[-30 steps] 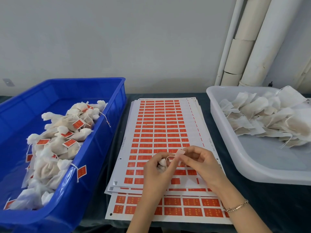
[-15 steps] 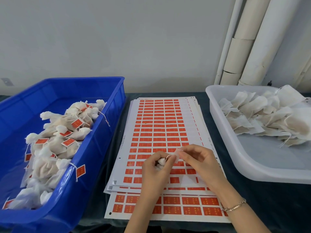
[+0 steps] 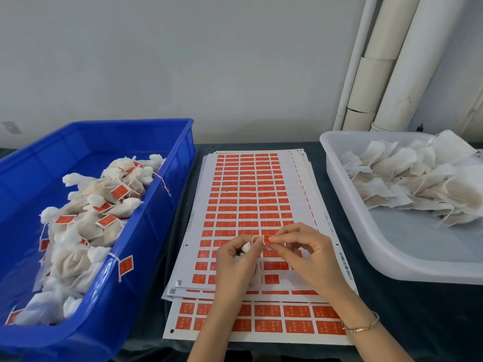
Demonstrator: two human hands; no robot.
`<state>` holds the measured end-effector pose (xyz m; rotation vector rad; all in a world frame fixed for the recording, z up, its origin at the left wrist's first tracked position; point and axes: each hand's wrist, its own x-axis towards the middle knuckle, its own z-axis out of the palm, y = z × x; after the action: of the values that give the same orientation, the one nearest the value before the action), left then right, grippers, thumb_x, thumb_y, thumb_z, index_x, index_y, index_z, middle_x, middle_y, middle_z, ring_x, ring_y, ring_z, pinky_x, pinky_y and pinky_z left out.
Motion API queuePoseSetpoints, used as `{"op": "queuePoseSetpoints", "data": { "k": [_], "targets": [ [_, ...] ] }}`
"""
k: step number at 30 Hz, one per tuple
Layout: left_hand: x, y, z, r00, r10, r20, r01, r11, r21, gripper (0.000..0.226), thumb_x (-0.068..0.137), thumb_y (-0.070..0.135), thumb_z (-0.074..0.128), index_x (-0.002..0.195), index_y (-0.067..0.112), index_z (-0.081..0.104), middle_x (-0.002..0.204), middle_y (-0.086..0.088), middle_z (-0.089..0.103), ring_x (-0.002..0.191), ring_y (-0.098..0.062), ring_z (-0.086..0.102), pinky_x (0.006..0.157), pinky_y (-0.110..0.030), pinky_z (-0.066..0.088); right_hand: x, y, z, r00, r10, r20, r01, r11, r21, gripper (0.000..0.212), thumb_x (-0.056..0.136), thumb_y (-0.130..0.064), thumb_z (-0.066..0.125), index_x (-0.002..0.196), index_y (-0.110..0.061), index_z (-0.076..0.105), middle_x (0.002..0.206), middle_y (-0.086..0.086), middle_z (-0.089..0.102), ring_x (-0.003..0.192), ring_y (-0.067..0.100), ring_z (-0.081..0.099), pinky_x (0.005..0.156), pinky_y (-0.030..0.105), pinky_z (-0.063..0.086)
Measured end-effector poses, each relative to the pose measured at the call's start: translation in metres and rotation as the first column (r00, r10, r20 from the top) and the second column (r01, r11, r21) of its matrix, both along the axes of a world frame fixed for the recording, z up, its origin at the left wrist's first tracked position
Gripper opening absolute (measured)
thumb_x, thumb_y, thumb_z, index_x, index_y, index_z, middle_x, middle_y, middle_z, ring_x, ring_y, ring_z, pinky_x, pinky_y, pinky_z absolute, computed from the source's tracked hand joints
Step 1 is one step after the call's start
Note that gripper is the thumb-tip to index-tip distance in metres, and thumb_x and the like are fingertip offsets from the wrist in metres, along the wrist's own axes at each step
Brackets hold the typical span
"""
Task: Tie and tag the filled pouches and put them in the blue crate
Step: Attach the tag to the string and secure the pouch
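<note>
A small white filled fabric pouch (image 3: 245, 248) sits in the left hand (image 3: 235, 262), above the near middle of a stack of white sheets printed with red labels (image 3: 248, 194), between the two containers. The left grip is closed round the pouch, fingers curled so that only its gathered top shows. A thin white string (image 3: 254, 239) loops up from the pouch to a small red paper tag (image 3: 266, 240). The right hand (image 3: 311, 257) pinches this tag between thumb and forefinger, its other fingers loosely bent. The two hands nearly touch at the tag.

The rectangular blue plastic crate (image 3: 112, 304) stands at left on the dark tabletop (image 3: 418, 322) and holds a heap of tied, tagged white pouches (image 3: 86, 228). At right, a shallow white plastic tub (image 3: 366, 246) holds flat untied pouches (image 3: 407, 184). A thin bracelet (image 3: 360, 326) circles the right wrist.
</note>
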<state>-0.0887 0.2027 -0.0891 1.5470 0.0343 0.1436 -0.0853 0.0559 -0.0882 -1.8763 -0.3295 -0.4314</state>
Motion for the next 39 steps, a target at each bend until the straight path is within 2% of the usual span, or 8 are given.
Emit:
{"op": "queuePoseSetpoints", "data": {
  "k": [5,9,16,24,29,34,37,39],
  "targets": [
    [-0.0017,-0.0001,0.0018,1.0,0.005,0.005,-0.005,1.0,0.017,0.016,0.085,0.034,0.067,0.074,0.045,0.073,0.072,0.011,0.07,0.074,-0.003,0.065,0.061,-0.005,0.046,-0.0014,0.0001,-0.0004,1.0,-0.011,0.014,0.011,0.999,-0.039,0.017,0.073,-0.034,0.07,0.089,-0.037,0.072,0.092,-0.013,0.067,0.084,0.008,0.063,0.067,0.018,0.055],
    [-0.002,0.0003,0.0024,1.0,-0.006,-0.005,0.006,1.0,0.009,0.015,0.084,0.035,0.066,0.074,0.043,0.074,0.067,0.008,0.069,0.067,-0.005,0.064,0.059,-0.008,0.048,-0.0016,0.001,0.0001,1.0,-0.015,0.018,0.016,0.999,-0.044,0.015,0.073,-0.033,0.07,0.088,-0.037,0.071,0.091,-0.013,0.067,0.087,0.007,0.063,0.067,0.019,0.056],
    [-0.0018,0.0037,0.0037,0.997,-0.065,-0.043,0.063,0.997,-0.054,0.016,0.075,0.045,0.066,0.076,0.034,0.077,0.073,0.002,0.072,0.073,-0.011,0.066,0.063,-0.01,0.051,-0.0007,0.0005,-0.0004,1.0,-0.015,-0.003,0.015,1.0,-0.021,0.014,0.073,-0.034,0.069,0.087,-0.035,0.073,0.091,-0.012,0.067,0.084,0.01,0.063,0.066,0.023,0.057],
    [-0.0006,0.0051,0.0051,0.989,-0.081,-0.128,0.069,0.993,-0.093,0.017,0.084,0.029,0.067,0.071,0.027,0.077,0.068,0.002,0.071,0.066,-0.007,0.065,0.06,-0.012,0.05,-0.002,0.0,0.0002,1.0,0.009,0.007,-0.008,1.0,-0.013,0.014,0.074,-0.033,0.069,0.087,-0.038,0.072,0.091,-0.012,0.068,0.089,0.009,0.063,0.069,0.025,0.057],
    [-0.001,0.005,0.0079,0.983,-0.051,-0.179,0.028,0.991,-0.129,0.03,0.089,0.023,0.064,0.067,0.041,0.075,0.075,0.015,0.073,0.076,0.006,0.066,0.065,-0.016,0.047,-0.0018,-0.0011,-0.001,1.0,0.001,0.015,-0.001,1.0,-0.017,0.014,0.075,-0.033,0.069,0.088,-0.036,0.072,0.092,-0.014,0.068,0.092,0.007,0.064,0.071,0.021,0.057],
    [-0.001,0.0044,0.0066,0.985,-0.052,-0.163,0.033,0.993,-0.115,0.025,0.089,0.025,0.063,0.071,0.036,0.077,0.079,0.005,0.074,0.077,-0.001,0.068,0.065,-0.014,0.049,-0.0009,-0.0017,-0.0033,0.999,-0.014,0.05,0.016,0.999,-0.046,0.016,0.075,-0.029,0.069,0.091,-0.029,0.074,0.092,-0.012,0.068,0.091,0.008,0.064,0.071,0.021,0.057],
    [-0.0004,0.0046,0.0041,0.986,-0.064,-0.152,0.046,0.992,-0.119,0.018,0.088,0.027,0.066,0.074,0.022,0.077,0.082,-0.021,0.068,0.069,-0.018,0.063,0.061,-0.014,0.054,-0.0007,-0.0012,-0.0032,0.992,-0.018,0.126,0.031,0.994,-0.105,0.018,0.076,-0.025,0.069,0.094,-0.026,0.073,0.092,-0.013,0.066,0.091,0.006,0.063,0.07,0.017,0.056],
    [-0.0006,0.0042,0.0033,0.989,-0.064,-0.137,0.052,0.995,-0.09,0.016,0.086,0.03,0.068,0.077,0.022,0.078,0.082,-0.023,0.067,0.073,-0.029,0.062,0.062,-0.015,0.053,-0.0008,-0.0006,-0.0034,0.986,-0.013,0.166,0.036,0.989,-0.141,0.02,0.077,-0.023,0.069,0.097,-0.025,0.073,0.093,-0.015,0.064,0.093,0.005,0.062,0.071,0.015,0.055]
  ]
}}
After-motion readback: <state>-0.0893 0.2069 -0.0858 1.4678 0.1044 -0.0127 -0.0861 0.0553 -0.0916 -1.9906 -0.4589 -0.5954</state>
